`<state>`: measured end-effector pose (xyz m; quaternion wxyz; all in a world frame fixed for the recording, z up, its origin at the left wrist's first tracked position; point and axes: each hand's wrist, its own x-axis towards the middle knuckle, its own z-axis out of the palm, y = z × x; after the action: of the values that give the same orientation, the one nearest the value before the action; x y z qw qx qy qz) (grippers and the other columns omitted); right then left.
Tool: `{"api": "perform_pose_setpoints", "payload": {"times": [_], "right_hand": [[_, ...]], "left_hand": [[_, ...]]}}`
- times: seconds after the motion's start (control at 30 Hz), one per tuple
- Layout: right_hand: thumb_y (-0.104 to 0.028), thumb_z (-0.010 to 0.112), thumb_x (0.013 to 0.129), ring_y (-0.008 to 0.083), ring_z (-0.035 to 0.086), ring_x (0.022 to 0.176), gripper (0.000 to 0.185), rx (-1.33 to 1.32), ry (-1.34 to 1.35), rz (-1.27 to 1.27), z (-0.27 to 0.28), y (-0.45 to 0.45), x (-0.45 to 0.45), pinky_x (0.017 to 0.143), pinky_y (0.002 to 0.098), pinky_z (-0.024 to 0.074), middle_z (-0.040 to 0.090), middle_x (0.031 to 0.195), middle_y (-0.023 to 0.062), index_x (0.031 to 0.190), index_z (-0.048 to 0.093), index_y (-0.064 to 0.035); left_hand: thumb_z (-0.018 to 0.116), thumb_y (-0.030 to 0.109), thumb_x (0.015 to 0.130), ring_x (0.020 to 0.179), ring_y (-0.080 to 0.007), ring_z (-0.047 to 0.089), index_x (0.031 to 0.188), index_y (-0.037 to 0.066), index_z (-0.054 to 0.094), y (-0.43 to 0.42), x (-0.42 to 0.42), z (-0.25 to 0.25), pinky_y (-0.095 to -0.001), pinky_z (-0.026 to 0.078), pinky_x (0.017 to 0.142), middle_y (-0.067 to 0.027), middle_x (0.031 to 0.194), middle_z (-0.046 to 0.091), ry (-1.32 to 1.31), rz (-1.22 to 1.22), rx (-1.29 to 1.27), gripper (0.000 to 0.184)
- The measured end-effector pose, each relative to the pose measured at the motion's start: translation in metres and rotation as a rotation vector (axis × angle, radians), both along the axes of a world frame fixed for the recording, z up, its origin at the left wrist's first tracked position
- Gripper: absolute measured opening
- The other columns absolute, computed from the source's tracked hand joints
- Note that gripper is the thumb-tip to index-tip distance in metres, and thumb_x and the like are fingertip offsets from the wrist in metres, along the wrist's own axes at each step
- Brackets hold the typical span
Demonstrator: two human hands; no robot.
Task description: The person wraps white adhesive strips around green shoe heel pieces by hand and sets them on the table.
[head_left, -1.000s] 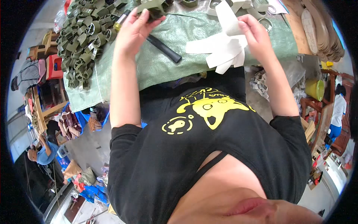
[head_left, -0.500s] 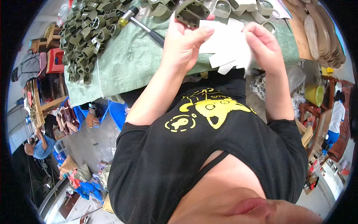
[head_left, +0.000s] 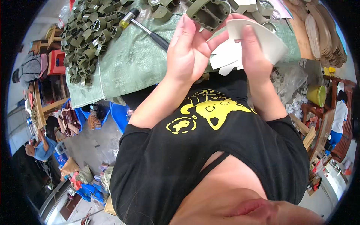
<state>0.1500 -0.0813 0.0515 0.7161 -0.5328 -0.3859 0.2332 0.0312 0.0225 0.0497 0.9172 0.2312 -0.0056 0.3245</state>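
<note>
My left hand (head_left: 189, 52), palm up, holds an olive-green shoe heel (head_left: 210, 17) between thumb and fingers; its hollow, ribbed face is toward me. In my right hand (head_left: 257, 56) is a thin white sheet piece (head_left: 270, 41) with a curved edge, pinched with the thumb in front and the fingers behind. The right fingertips reach close to the heel; whether they touch it, I cannot tell. Below and between the hands lie more white pieces (head_left: 227, 56), partly covered by the right hand.
A green woven sheet (head_left: 127, 69) covers the table. Many olive heels (head_left: 88, 37) are heaped at left, beside a hammer (head_left: 148, 32). More heels (head_left: 163, 13) lie at the back. Insole-shaped pieces (head_left: 324, 35) are stacked at right. Two other people are farther off at the sides.
The heel has moved right and turned in my left hand, whose thumb has left the white pieces. My right hand has raised and tilted one white sheet piece beside the heel.
</note>
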Motion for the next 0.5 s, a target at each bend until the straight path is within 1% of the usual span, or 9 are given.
{"api": "perform_pose_setpoints", "payload": {"times": [0.03, 0.07, 0.1, 0.17, 0.23, 0.27, 0.37, 0.4, 0.5], "right_hand": [[-0.017, 0.057, 0.099, 0.0129, 0.059, 0.091, 0.033, 0.089, 0.082, 0.016, -0.003, -0.002, 0.003, 0.080, 0.0275, 0.0462, 0.067, 0.104, 0.0099, 0.123, 0.058, 0.0053], [-0.016, 0.060, 0.097, 0.0126, 0.059, 0.087, 0.030, 0.175, 0.164, 0.033, -0.006, -0.004, 0.007, 0.077, 0.0264, 0.0468, 0.067, 0.104, 0.0102, 0.119, 0.061, 0.0046], [-0.015, 0.063, 0.096, 0.0123, 0.059, 0.082, 0.027, 0.259, 0.246, 0.050, -0.008, -0.006, 0.009, 0.074, 0.0254, 0.0475, 0.068, 0.104, 0.0104, 0.115, 0.064, 0.0038], [-0.011, 0.066, 0.092, 0.0152, 0.061, 0.088, 0.023, 0.231, 0.196, 0.097, -0.009, -0.009, 0.008, 0.080, 0.0277, 0.0492, 0.067, 0.105, 0.0110, 0.110, 0.064, 0.0046], [-0.008, 0.068, 0.090, 0.0169, 0.062, 0.094, 0.022, 0.131, 0.200, 0.133, -0.011, -0.009, 0.000, 0.085, 0.0296, 0.0496, 0.065, 0.108, 0.0107, 0.108, 0.064, 0.0043], [-0.006, 0.070, 0.086, 0.0175, 0.061, 0.103, 0.029, 0.143, 0.215, 0.161, -0.012, -0.004, -0.003, 0.093, 0.0316, 0.0482, 0.064, 0.112, 0.0101, 0.112, 0.062, 0.0041], [-0.006, 0.073, 0.084, 0.0190, 0.059, 0.110, 0.040, 0.149, 0.264, 0.144, -0.013, -0.002, -0.013, 0.098, 0.0327, 0.0464, 0.062, 0.118, 0.0111, 0.119, 0.058, 0.0041], [-0.007, 0.073, 0.084, 0.0202, 0.059, 0.113, 0.046, 0.127, 0.174, 0.151, -0.004, 0.001, -0.016, 0.100, 0.0331, 0.0456, 0.062, 0.121, 0.0128, 0.125, 0.054, 0.0044], [-0.007, 0.073, 0.085, 0.0214, 0.058, 0.117, 0.047, 0.086, 0.070, 0.109, -0.006, 0.000, -0.016, 0.102, 0.0338, 0.0449, 0.060, 0.126, 0.0138, 0.126, 0.053, 0.0054]], "left_hand": [[0.049, 0.024, 0.103, 0.122, -0.0349, 0.057, 0.132, 0.004, 0.042, 0.001, -0.003, 0.001, -0.0469, 0.049, 0.103, -0.0134, 0.132, 0.056, 0.019, 0.011, 0.047, 0.036], [0.047, 0.029, 0.103, 0.126, -0.0386, 0.053, 0.136, 0.004, 0.040, 0.003, -0.004, -0.001, -0.0474, 0.049, 0.104, -0.0159, 0.133, 0.056, 0.094, 0.069, 0.121, 0.042], [0.048, 0.027, 0.103, 0.126, -0.0377, 0.053, 0.136, 0.004, 0.040, 0.004, -0.005, -0.007, -0.0474, 0.048, 0.105, -0.0161, 0.132, 0.056, 0.087, 0.061, 0.110, 0.042], [0.052, 0.023, 0.102, 0.126, -0.0359, 0.053, 0.138, 0.004, 0.039, 0.007, -0.005, -0.017, -0.0474, 0.046, 0.106, -0.0166, 0.131, 0.056, 0.072, 0.041, 0.091, 0.043], [0.060, 0.025, 0.097, 0.122, -0.0294, 0.054, 0.138, 0.009, 0.044, -0.002, -0.008, -0.003, -0.0417, 0.046, 0.102, -0.0123, 0.133, 0.054, 0.046, 0.028, 0.076, 0.047], [0.064, 0.025, 0.094, 0.120, -0.0261, 0.055, 0.138, 0.011, 0.046, -0.005, -0.009, 0.003, -0.0389, 0.045, 0.100, -0.0102, 0.133, 0.053, 0.032, 0.020, 0.070, 0.050], [0.055, 0.026, 0.095, 0.132, -0.0305, 0.048, 0.137, 0.003, 0.047, 0.005, -0.006, -0.011, -0.0474, 0.035, 0.111, -0.0156, 0.136, 0.056, 0.070, -0.027, 0.086, 0.049], [0.057, 0.008, 0.088, 0.127, -0.0270, 0.051, 0.138, 0.006, 0.041, 0.009, -0.008, -0.015, -0.0470, 0.038, 0.110, -0.0137, 0.130, 0.057, -0.028, -0.099, -0.017, 0.052], [0.057, 0.009, 0.090, 0.126, -0.0240, 0.052, 0.138, 0.006, 0.043, 0.008, -0.008, -0.024, -0.0441, 0.038, 0.110, -0.0112, 0.131, 0.057, -0.087, -0.119, -0.051, 0.050]]}}
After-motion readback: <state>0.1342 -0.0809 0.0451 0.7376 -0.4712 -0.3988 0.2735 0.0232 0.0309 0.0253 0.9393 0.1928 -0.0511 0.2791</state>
